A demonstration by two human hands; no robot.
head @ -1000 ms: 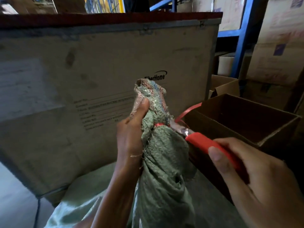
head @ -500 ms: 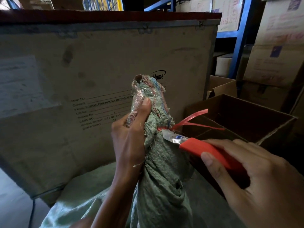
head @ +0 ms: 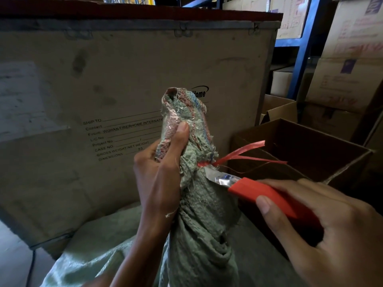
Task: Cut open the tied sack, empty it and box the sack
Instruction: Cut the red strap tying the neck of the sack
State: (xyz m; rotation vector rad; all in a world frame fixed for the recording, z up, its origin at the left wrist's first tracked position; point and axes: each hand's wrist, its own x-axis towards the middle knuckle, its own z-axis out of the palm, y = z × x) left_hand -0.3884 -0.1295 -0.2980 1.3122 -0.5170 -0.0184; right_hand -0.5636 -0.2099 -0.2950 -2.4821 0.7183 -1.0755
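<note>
A green woven sack [head: 203,230] stands upright before me, its bunched neck tied with red plastic string [head: 238,153]. My left hand [head: 159,175] grips the neck just above the tie, thumb pressed on the frayed top. My right hand [head: 323,228] holds a red utility knife [head: 263,193]; its silver blade tip rests against the sack right under the red knot. The string's loose ends stick out to the right over an open brown cardboard box [head: 306,146].
A large flat crate panel [head: 103,90] with printed shipping text stands close behind the sack. Blue shelving [head: 304,48] and stacked cartons [head: 352,59] fill the right. Another open carton [head: 277,108] sits behind the brown box.
The knife has slid a little lower and to the right of the knot. The red string's ends have sprung out and now trail over the box. My left hand keeps its grip on the neck.
</note>
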